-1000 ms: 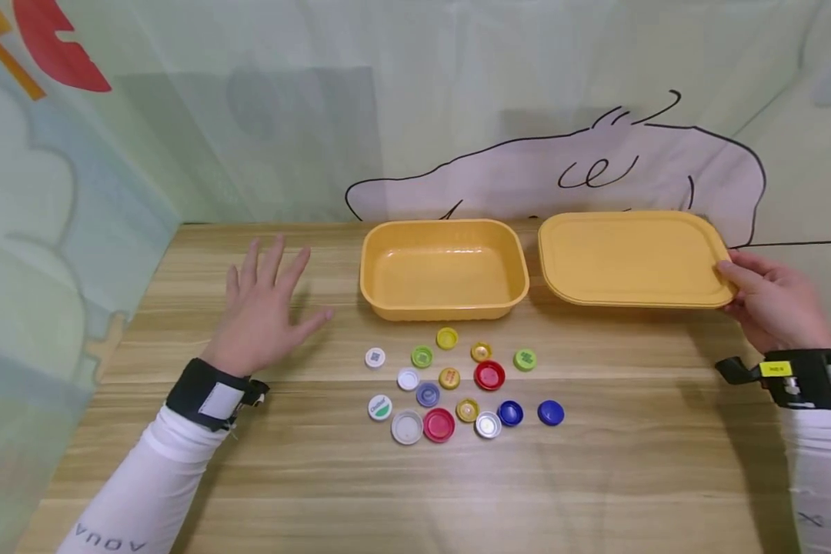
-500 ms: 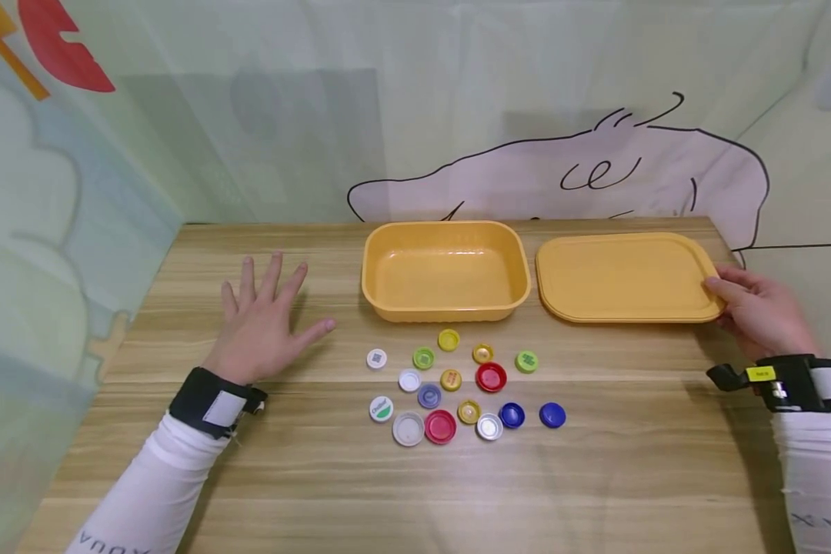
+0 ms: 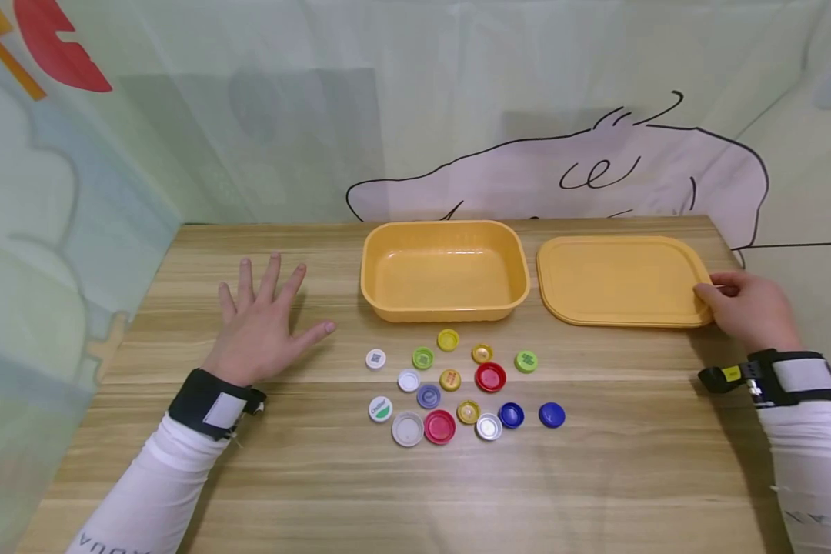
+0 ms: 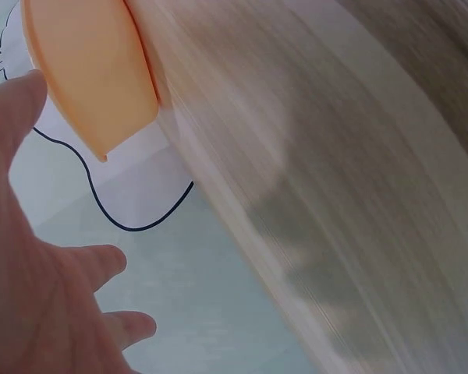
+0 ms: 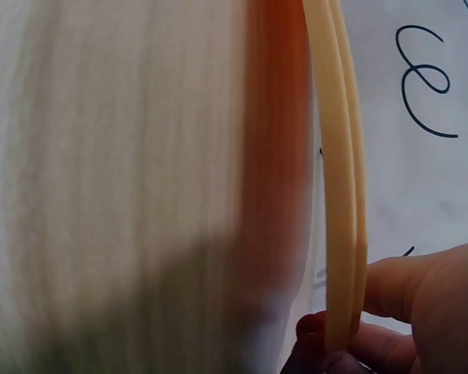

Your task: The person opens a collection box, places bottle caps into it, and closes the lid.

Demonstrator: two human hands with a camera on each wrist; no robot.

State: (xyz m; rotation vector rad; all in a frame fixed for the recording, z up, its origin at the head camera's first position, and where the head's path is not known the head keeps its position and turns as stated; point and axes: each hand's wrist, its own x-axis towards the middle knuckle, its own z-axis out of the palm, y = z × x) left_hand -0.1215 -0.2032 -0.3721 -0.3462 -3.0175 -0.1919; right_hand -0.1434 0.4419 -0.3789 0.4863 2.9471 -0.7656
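Note:
At the back right of the table, a flat yellow lid (image 3: 623,281) with rounded corners lies close over the wood. My right hand (image 3: 755,308) pinches its right end, thumb on top and fingers beneath; the right wrist view shows the lid (image 5: 343,171) edge-on between them. Left of the lid stands a yellow plastic box (image 3: 445,269) with nothing in it. My left hand (image 3: 256,327) is spread with straight fingers over the left part of the table, holding nothing. The left wrist view shows this hand (image 4: 39,273) apart from the box (image 4: 93,70).
Several bottle caps lie in front of the box, among them a red cap (image 3: 490,377), a blue cap (image 3: 552,415), a green cap (image 3: 526,362) and a white cap (image 3: 375,358). A printed curtain (image 3: 263,146) hangs behind the wooden table (image 3: 332,492).
My right hand has lowered the lid toward the table and moved slightly left. My left hand has come down a little, still spread. The box and caps stay put.

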